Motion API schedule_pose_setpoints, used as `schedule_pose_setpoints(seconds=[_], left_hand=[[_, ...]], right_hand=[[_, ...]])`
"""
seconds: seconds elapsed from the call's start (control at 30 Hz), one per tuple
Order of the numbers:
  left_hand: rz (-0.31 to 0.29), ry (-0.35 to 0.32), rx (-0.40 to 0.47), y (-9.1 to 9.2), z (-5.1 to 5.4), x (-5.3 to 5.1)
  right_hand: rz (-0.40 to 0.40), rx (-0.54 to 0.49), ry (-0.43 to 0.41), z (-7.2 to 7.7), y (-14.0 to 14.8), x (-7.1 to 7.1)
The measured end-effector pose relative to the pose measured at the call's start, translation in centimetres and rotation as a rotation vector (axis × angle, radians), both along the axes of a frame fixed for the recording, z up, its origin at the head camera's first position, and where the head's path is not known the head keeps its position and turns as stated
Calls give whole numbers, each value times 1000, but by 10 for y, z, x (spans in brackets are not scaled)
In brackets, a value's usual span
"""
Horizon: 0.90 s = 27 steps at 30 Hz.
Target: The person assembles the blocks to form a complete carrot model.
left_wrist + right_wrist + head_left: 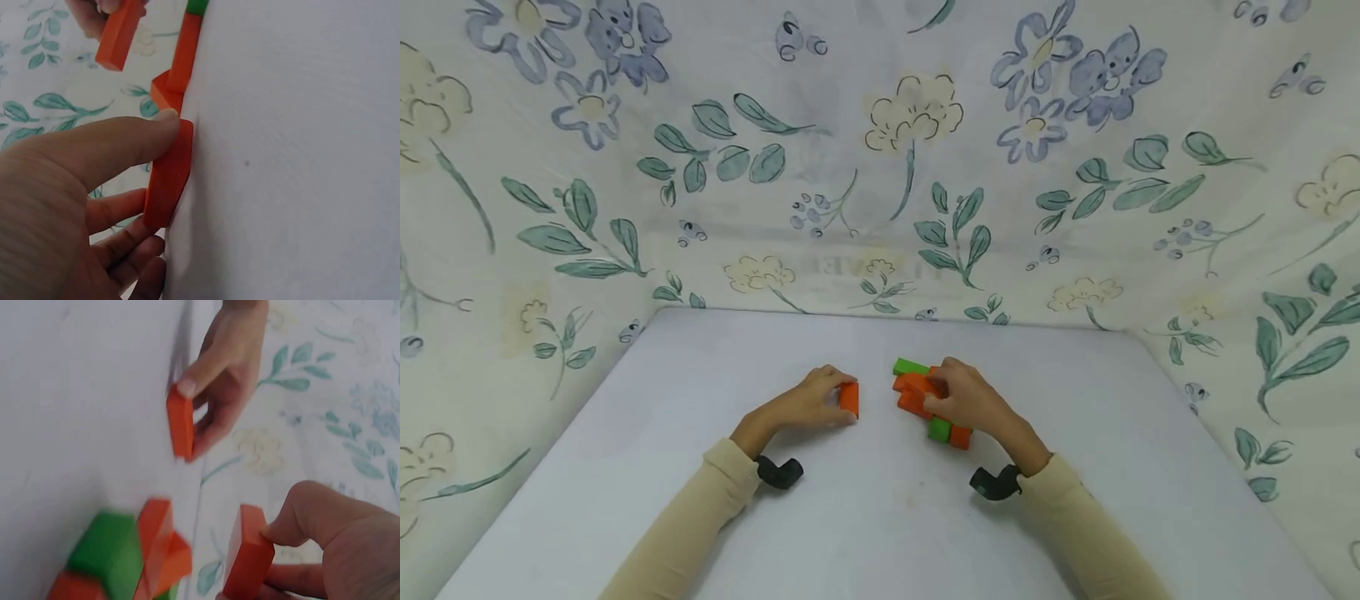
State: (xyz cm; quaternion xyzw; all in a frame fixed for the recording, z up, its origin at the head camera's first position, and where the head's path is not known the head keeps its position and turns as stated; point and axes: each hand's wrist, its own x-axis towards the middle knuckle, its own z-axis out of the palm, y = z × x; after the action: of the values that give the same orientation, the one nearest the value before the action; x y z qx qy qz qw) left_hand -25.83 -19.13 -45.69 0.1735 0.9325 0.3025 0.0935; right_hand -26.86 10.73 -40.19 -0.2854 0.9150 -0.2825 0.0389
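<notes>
On the white table, my left hand pinches an orange block between thumb and fingers; in the left wrist view that block has slanted edges and stands on the tabletop. To its right, my right hand grips another orange block by its sides, held above a small cluster of blocks. Orange blocks and a green block lie beneath and around the right hand. Behind them sits a second green block. The fingers partly cover the cluster in the head view.
The white tabletop stretches around both hands. A floral cloth rises behind the table's far edge and along its sides. Each wrist wears a black camera, the left camera and the right camera.
</notes>
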Motion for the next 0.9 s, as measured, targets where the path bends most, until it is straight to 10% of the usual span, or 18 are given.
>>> schedule_pose_setpoints(seconds=[0.4, 0.67, 0.9], left_hand=[[-28, 118, 85, -18, -15, -1], [1, 148, 98, -17, -19, -1], [14, 143, 81, -16, -18, 3]], right_hand=[[-99, 13, -31, -8, -71, 0], [-68, 201, 70, -33, -101, 3], [25, 177, -69, -21, -91, 0]])
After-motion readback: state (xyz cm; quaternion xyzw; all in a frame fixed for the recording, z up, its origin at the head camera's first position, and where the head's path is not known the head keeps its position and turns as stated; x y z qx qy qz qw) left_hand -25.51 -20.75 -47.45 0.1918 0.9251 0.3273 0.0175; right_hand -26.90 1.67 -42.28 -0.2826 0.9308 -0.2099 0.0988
